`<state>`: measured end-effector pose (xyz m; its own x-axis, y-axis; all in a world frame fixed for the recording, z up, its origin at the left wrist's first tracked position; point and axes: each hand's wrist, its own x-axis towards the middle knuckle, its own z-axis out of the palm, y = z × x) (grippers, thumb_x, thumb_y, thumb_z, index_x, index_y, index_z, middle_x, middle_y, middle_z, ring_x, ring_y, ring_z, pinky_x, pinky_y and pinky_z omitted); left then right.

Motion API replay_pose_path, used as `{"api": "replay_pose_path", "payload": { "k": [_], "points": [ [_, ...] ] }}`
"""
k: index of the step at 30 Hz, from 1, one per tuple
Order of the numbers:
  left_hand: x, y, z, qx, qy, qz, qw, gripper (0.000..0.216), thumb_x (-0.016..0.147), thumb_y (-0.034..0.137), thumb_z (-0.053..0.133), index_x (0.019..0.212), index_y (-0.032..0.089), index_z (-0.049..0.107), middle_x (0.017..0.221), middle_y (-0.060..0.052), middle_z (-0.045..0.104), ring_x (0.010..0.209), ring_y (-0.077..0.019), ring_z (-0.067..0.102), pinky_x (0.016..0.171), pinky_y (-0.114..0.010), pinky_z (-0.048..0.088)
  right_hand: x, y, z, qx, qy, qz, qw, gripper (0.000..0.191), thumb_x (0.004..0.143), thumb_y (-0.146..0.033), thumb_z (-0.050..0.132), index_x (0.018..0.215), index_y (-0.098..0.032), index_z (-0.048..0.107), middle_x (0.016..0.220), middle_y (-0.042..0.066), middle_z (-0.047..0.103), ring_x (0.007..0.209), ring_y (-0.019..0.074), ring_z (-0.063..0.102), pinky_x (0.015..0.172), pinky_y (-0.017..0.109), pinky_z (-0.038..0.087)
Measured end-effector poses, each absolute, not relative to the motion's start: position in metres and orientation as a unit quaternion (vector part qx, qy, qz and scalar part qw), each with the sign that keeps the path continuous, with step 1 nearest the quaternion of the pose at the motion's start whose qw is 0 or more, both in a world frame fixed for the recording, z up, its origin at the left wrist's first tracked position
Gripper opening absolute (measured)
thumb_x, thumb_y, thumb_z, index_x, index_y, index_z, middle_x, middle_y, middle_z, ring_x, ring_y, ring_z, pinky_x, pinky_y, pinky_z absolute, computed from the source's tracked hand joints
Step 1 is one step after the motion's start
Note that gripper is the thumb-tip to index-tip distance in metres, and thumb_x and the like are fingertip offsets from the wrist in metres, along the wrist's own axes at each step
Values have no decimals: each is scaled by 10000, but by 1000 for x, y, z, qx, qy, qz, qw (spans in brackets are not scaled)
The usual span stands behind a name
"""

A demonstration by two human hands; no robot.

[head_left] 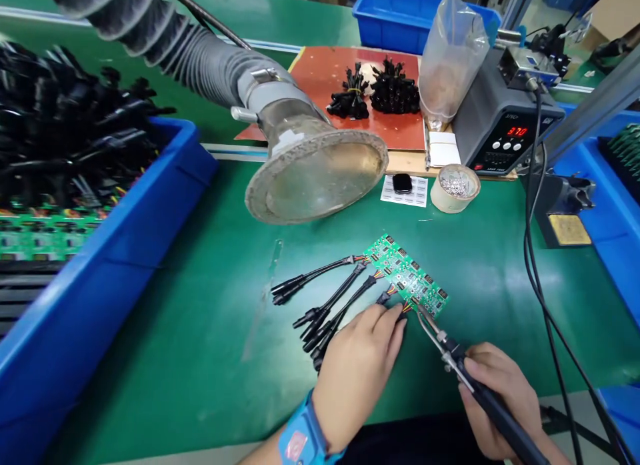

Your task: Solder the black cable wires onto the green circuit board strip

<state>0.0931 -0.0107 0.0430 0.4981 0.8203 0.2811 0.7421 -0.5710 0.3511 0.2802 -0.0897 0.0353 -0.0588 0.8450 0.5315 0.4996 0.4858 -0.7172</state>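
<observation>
A green circuit board panel lies on the green mat, with several black cable pigtails fanned out from its left edge. My left hand, with a blue wrist strap, presses down on the nearest cable's wires at the board's lower edge. My right hand grips a soldering iron like a pen. Its tip touches the board's lower edge beside my left fingertips.
A grey fume-extraction hose with a wide funnel hangs just behind the board. A blue bin of cables and boards stands at the left. The soldering station, a tape roll, a plastic bag and cable bundles sit at the back.
</observation>
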Motion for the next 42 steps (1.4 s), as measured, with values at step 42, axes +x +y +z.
{"api": "replay_pose_path", "payload": {
  "k": [42],
  "points": [
    [95, -10, 38, 856, 464, 209, 90, 209, 918, 224, 454, 1015, 131, 614, 814, -46, 615, 676, -175, 636, 577, -305, 547, 281, -85, 40, -485, -704, 195, 481, 487, 717, -3, 533, 1179, -157, 511, 711, 42, 613, 560, 164, 572, 524, 321, 507]
  ]
}}
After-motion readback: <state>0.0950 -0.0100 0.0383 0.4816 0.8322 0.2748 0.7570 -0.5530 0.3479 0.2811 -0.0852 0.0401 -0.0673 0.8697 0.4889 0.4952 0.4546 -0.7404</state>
